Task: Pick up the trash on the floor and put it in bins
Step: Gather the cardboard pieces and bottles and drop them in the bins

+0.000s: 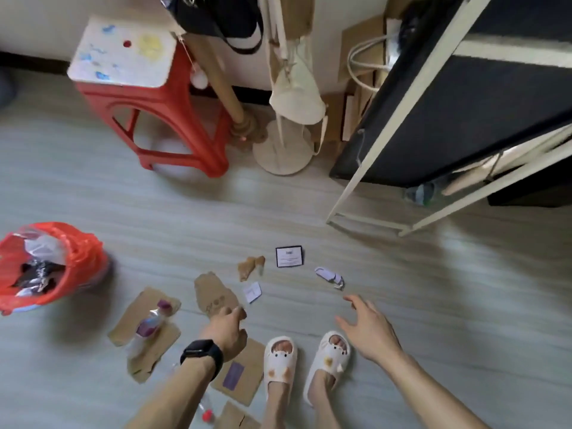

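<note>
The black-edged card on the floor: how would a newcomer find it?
From the red stool, look down the grey floor toward the slippers. The card lies between a crumpled brown scrap and a lilac wrapper. It alone is flat, white and framed in black.

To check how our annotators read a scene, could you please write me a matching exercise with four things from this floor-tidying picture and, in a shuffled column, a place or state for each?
Things:
1. plastic bottle
2. black-edged card
3. red stool
4. right hand

Places or states:
A. carries a paint-spotted board
B. lies on a cardboard piece
C. open, fingers spread, holding nothing
D. flat on the floor, ahead of the slippers

Pairs: 1-B; 2-D; 3-A; 4-C
</note>
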A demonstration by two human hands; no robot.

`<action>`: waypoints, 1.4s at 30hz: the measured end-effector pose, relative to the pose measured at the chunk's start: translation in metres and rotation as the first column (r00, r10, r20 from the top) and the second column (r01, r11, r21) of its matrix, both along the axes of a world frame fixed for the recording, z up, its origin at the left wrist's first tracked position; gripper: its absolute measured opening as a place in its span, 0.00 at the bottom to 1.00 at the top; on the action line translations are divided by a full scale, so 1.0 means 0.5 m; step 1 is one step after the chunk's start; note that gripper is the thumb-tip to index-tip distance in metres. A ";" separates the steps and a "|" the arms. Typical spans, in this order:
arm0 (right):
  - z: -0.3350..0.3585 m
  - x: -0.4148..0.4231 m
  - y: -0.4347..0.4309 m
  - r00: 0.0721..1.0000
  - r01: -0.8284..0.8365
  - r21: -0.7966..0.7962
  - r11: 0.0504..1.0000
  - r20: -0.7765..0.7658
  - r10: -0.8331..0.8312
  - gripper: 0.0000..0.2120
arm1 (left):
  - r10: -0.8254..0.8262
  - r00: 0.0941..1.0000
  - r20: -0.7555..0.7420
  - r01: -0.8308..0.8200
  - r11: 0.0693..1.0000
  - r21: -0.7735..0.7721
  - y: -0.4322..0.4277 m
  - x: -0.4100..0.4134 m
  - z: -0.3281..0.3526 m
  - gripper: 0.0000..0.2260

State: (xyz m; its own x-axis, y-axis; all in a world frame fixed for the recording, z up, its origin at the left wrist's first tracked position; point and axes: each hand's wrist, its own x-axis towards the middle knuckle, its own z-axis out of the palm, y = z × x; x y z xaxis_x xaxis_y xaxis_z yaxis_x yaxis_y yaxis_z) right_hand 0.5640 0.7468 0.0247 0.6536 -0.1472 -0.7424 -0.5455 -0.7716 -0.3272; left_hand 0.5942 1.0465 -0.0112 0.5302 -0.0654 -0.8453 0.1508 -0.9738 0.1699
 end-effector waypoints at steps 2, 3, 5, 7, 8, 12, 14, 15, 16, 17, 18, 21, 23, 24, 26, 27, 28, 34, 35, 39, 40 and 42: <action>-0.104 0.020 -0.001 0.998 -0.046 -0.024 0.999 -0.044 0.045 0.25 | 0.024 1.000 0.004 -0.024 1.000 0.011 -0.002 -0.003 -0.102 0.20; -0.157 0.035 -0.001 0.997 -0.053 -0.035 0.998 -0.063 0.051 0.25 | 0.021 1.000 0.002 -0.021 1.000 0.019 -0.002 0.003 -0.150 0.20; -0.286 0.049 0.009 0.993 -0.078 -0.037 0.996 -0.093 0.075 0.26 | 0.008 1.000 -0.008 -0.007 1.000 0.021 0.002 0.006 -0.268 0.21; -0.395 0.057 0.016 0.994 -0.070 -0.054 0.996 -0.093 0.065 0.26 | -0.016 1.000 0.012 0.015 1.000 0.024 0.010 0.011 -0.373 0.21; -0.454 0.060 0.018 0.994 -0.063 -0.064 0.996 -0.090 0.057 0.26 | -0.022 0.999 0.025 0.021 0.999 0.025 0.012 0.014 -0.429 0.21; -0.702 0.070 0.017 0.992 -0.016 -0.129 0.991 -0.126 -0.001 0.32 | 0.006 0.999 0.035 -0.008 0.999 0.053 0.023 0.006 -0.659 0.22; -0.791 0.075 0.009 0.991 0.014 -0.184 0.983 -0.125 -0.038 0.34 | 0.011 0.997 0.077 -0.016 0.998 0.063 0.027 -0.001 -0.732 0.23; -0.843 0.079 0.012 0.991 0.025 -0.203 0.979 -0.126 -0.051 0.35 | 0.016 0.996 0.090 -0.022 0.998 0.066 0.036 -0.005 -0.776 0.22; -0.875 0.080 0.012 0.992 0.025 -0.231 0.973 -0.112 -0.052 0.35 | 0.008 0.993 0.120 -0.016 0.998 0.063 0.040 -0.010 -0.802 0.21; -0.901 0.079 0.018 0.995 0.024 -0.256 0.966 -0.091 -0.049 0.35 | -0.004 0.990 0.144 -0.005 0.998 0.057 0.045 -0.015 -0.825 0.18; -0.922 0.078 0.025 0.998 0.027 -0.290 0.957 -0.039 -0.040 0.34 | -0.012 0.982 0.190 0.001 0.998 0.059 0.051 -0.019 -0.844 0.15; -0.953 0.078 0.052 0.997 -0.038 -0.346 0.938 0.055 0.061 0.23 | 0.013 0.971 0.239 -0.029 0.998 0.063 0.061 -0.024 -0.875 0.13; -0.955 0.072 0.059 0.979 -0.204 -0.335 0.920 -0.051 0.198 0.17 | 0.050 0.984 0.173 -0.054 0.998 0.023 0.053 -0.021 -0.874 0.14; -0.951 0.072 0.064 0.957 -0.290 -0.292 0.911 -0.114 0.268 0.15 | 0.077 0.986 0.150 -0.077 0.997 -0.007 0.050 -0.020 -0.871 0.13; -0.929 0.075 0.084 0.919 -0.382 -0.181 0.906 -0.174 0.353 0.15 | 0.119 0.982 0.145 -0.114 0.993 -0.042 0.051 -0.020 -0.861 0.09; -0.913 0.083 0.098 0.917 -0.388 -0.155 0.908 -0.158 0.365 0.16 | 0.143 0.979 0.143 -0.136 0.989 -0.056 0.053 -0.018 -0.853 0.07; -0.895 0.095 0.110 0.923 -0.382 -0.159 0.911 -0.114 0.367 0.17 | 0.174 0.974 0.144 -0.164 0.983 -0.077 0.052 -0.017 -0.845 0.04; -0.889 0.265 0.157 0.802 -0.513 -0.235 0.826 0.211 0.558 0.09 | 0.323 0.923 0.208 -0.297 0.943 -0.150 0.064 0.022 -0.826 0.08; -0.901 0.294 0.158 0.794 -0.542 -0.236 0.807 0.173 0.583 0.07 | 0.335 0.918 0.214 -0.308 0.940 -0.150 0.068 0.026 -0.828 0.08; -0.937 0.320 0.190 0.780 -0.597 -0.306 0.742 -0.005 0.626 0.14 | 0.392 0.901 0.187 -0.380 0.920 -0.098 0.104 0.021 -0.810 0.10; -0.929 0.301 0.200 0.795 -0.564 -0.346 0.750 0.018 0.606 0.17 | 0.405 0.898 0.172 -0.397 0.914 -0.079 0.111 0.011 -0.796 0.11; -0.870 0.230 0.219 0.838 -0.518 -0.294 0.803 0.012 0.545 0.17 | 0.451 0.882 0.137 -0.450 0.892 -0.043 0.126 -0.020 -0.739 0.12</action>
State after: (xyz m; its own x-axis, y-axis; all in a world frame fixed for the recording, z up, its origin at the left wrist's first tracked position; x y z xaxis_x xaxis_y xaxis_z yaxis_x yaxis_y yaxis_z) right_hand 0.6788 0.8561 -0.4102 0.7499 0.0597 -0.6589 -0.0020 -0.9957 -0.0925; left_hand 0.5839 1.1094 -0.3809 0.6170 0.2008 -0.7609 0.5469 -0.8046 0.2311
